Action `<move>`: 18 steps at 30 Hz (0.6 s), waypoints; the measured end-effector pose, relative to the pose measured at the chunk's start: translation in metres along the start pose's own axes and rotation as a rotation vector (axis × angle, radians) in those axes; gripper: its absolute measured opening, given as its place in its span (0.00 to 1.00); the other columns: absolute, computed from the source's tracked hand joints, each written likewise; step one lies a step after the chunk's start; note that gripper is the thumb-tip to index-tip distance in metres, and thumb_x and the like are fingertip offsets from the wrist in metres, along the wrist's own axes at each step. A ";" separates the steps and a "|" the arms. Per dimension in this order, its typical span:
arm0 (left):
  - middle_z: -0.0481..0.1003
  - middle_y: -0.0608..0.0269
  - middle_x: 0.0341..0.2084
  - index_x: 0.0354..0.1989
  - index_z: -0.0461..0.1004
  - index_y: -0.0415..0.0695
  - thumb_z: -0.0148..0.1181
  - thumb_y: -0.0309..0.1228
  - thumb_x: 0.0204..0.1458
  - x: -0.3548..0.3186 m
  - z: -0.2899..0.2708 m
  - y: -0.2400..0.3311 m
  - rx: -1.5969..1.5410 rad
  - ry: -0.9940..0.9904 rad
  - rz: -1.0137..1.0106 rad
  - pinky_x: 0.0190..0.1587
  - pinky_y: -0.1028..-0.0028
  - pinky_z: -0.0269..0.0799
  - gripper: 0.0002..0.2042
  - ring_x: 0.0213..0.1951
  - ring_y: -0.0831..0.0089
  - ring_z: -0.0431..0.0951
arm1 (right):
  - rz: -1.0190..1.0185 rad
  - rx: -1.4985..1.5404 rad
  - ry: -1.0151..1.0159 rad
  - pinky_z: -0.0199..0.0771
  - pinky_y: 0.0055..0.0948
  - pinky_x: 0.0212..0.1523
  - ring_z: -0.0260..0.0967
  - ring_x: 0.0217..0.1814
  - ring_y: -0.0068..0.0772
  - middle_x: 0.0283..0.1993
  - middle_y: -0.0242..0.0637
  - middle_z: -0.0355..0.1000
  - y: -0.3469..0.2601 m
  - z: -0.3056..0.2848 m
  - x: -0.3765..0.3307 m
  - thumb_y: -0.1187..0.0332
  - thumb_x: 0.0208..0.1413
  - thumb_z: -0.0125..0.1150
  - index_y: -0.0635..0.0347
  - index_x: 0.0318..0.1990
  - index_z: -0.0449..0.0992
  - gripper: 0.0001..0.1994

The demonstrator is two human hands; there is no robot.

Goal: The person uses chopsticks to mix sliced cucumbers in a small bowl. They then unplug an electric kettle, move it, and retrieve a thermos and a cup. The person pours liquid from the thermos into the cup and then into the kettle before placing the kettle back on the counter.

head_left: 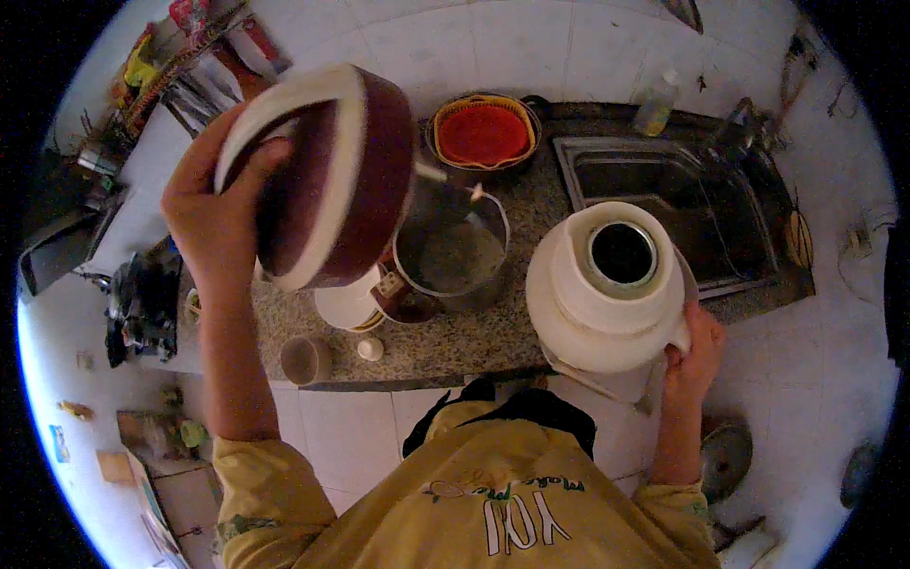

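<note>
Raised at the left, a maroon jug (379, 161) with a cream handle and band is tilted over on its side. My left hand (213, 180) is wrapped round its handle, and motion blurs the jug a little. Its mouth is turned out of sight. On the right, my right hand (695, 346) grips the side handle of a cream vacuum flask (607, 332). The flask's lid is off, and its round mouth shows a dark inside. Between the two, a metal pot (450, 256) stands on the counter, with pale contents I cannot make out.
A red basket (483, 133) sits in a bowl at the counter's back. The sink (654, 161) lies right, with a bottle (657, 104) behind. Near the front edge are a brown cup (305, 360), a small white stopper-like piece (370, 349) and a white bowl (346, 305).
</note>
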State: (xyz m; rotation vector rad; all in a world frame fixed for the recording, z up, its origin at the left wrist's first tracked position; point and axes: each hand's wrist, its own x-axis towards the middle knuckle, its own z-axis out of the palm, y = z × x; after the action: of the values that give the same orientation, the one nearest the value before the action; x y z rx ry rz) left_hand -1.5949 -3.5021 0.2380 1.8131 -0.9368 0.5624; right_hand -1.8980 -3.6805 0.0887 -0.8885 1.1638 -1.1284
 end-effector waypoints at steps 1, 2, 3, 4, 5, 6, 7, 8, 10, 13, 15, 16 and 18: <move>0.74 0.65 0.30 0.35 0.74 0.39 0.65 0.25 0.33 -0.004 -0.001 -0.002 -0.033 0.052 -0.033 0.39 0.79 0.67 0.16 0.33 0.78 0.72 | -0.015 -0.002 -0.063 0.66 0.22 0.26 0.64 0.27 0.24 0.28 0.33 0.67 0.000 -0.003 0.005 0.68 0.43 0.59 0.60 0.37 0.65 0.14; 0.74 0.65 0.30 0.34 0.74 0.39 0.65 0.25 0.33 -0.007 -0.003 0.001 -0.062 0.103 -0.072 0.39 0.79 0.67 0.16 0.33 0.79 0.72 | -0.027 -0.009 -0.129 0.66 0.22 0.26 0.64 0.27 0.24 0.28 0.33 0.67 0.002 -0.009 0.012 0.67 0.43 0.59 0.60 0.37 0.65 0.14; 0.74 0.65 0.30 0.34 0.74 0.39 0.65 0.24 0.33 -0.007 -0.005 0.005 0.007 0.049 -0.053 0.39 0.79 0.67 0.16 0.33 0.79 0.72 | -0.038 -0.017 -0.196 0.66 0.21 0.26 0.64 0.28 0.24 0.28 0.33 0.67 0.002 -0.013 0.015 0.66 0.43 0.59 0.61 0.37 0.66 0.14; 0.74 0.65 0.30 0.35 0.74 0.39 0.65 0.24 0.33 -0.006 -0.005 0.013 0.076 -0.005 -0.036 0.39 0.80 0.67 0.16 0.33 0.79 0.72 | -0.040 -0.040 -0.148 0.64 0.20 0.25 0.63 0.29 0.22 0.30 0.32 0.66 0.001 -0.013 0.011 0.65 0.44 0.58 0.59 0.36 0.65 0.13; 0.74 0.66 0.30 0.35 0.73 0.39 0.65 0.24 0.33 -0.005 -0.006 0.019 0.144 -0.053 -0.014 0.39 0.80 0.67 0.16 0.33 0.79 0.72 | -0.048 -0.056 -0.103 0.63 0.19 0.25 0.62 0.30 0.21 0.31 0.31 0.64 0.001 -0.012 0.008 0.64 0.44 0.57 0.58 0.35 0.65 0.12; 0.74 0.64 0.30 0.36 0.73 0.38 0.64 0.24 0.35 -0.007 -0.008 0.013 0.165 0.008 -0.033 0.38 0.80 0.66 0.16 0.33 0.78 0.72 | -0.056 -0.072 -0.059 0.62 0.18 0.24 0.61 0.32 0.20 0.33 0.30 0.63 -0.001 -0.013 0.006 0.64 0.45 0.57 0.56 0.34 0.65 0.12; 0.74 0.63 0.30 0.37 0.72 0.38 0.64 0.24 0.35 -0.008 -0.011 0.006 0.080 0.087 -0.077 0.38 0.81 0.66 0.16 0.32 0.78 0.72 | -0.042 -0.105 -0.103 0.63 0.19 0.25 0.61 0.32 0.20 0.33 0.30 0.63 -0.007 -0.016 0.008 0.64 0.45 0.57 0.56 0.35 0.65 0.12; 0.74 0.62 0.30 0.37 0.72 0.37 0.63 0.24 0.36 -0.011 -0.016 0.001 -0.003 0.162 -0.127 0.37 0.81 0.66 0.16 0.32 0.78 0.72 | -0.023 -0.146 -0.149 0.63 0.20 0.27 0.61 0.32 0.21 0.33 0.30 0.63 -0.013 -0.023 0.012 0.64 0.45 0.57 0.56 0.36 0.64 0.12; 0.74 0.61 0.30 0.37 0.71 0.35 0.63 0.26 0.38 -0.016 -0.032 0.002 0.016 0.227 -0.159 0.37 0.80 0.66 0.16 0.32 0.77 0.72 | -0.014 -0.176 -0.181 0.64 0.22 0.28 0.62 0.33 0.22 0.34 0.31 0.63 -0.016 -0.028 0.013 0.64 0.45 0.56 0.56 0.36 0.64 0.12; 0.74 0.63 0.29 0.37 0.71 0.36 0.59 0.28 0.43 -0.030 -0.061 -0.011 -0.189 0.311 -0.360 0.33 0.81 0.67 0.13 0.29 0.80 0.72 | -0.049 -0.154 -0.147 0.64 0.22 0.28 0.61 0.33 0.23 0.36 0.33 0.61 -0.012 -0.030 0.009 0.64 0.46 0.54 0.59 0.36 0.64 0.12; 0.73 0.63 0.30 0.39 0.70 0.36 0.56 0.30 0.45 -0.054 -0.098 -0.059 -0.498 0.364 -0.399 0.32 0.80 0.68 0.13 0.29 0.78 0.72 | -0.067 -0.125 -0.138 0.64 0.22 0.29 0.61 0.33 0.23 0.37 0.34 0.61 -0.008 -0.027 0.004 0.65 0.47 0.53 0.61 0.35 0.65 0.12; 0.73 0.61 0.32 0.40 0.69 0.36 0.54 0.29 0.45 -0.067 -0.106 -0.057 -0.593 0.387 -0.380 0.33 0.79 0.69 0.14 0.29 0.76 0.73 | -0.117 -0.166 -0.165 0.64 0.22 0.29 0.61 0.33 0.23 0.37 0.34 0.61 -0.005 -0.027 0.002 0.65 0.47 0.53 0.62 0.35 0.65 0.11; 0.72 0.59 0.34 0.42 0.67 0.36 0.52 0.28 0.46 -0.095 -0.126 -0.054 -0.714 0.438 -0.362 0.34 0.78 0.70 0.14 0.30 0.72 0.73 | -0.220 -0.239 -0.200 0.64 0.22 0.28 0.61 0.33 0.22 0.36 0.34 0.61 0.003 -0.032 -0.005 0.66 0.48 0.52 0.63 0.34 0.65 0.10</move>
State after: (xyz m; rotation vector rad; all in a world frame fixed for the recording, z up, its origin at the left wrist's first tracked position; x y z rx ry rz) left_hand -1.6039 -3.3426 0.1914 1.1069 -0.4090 0.3129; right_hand -1.9286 -3.6740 0.0807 -1.3099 1.0674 -1.0595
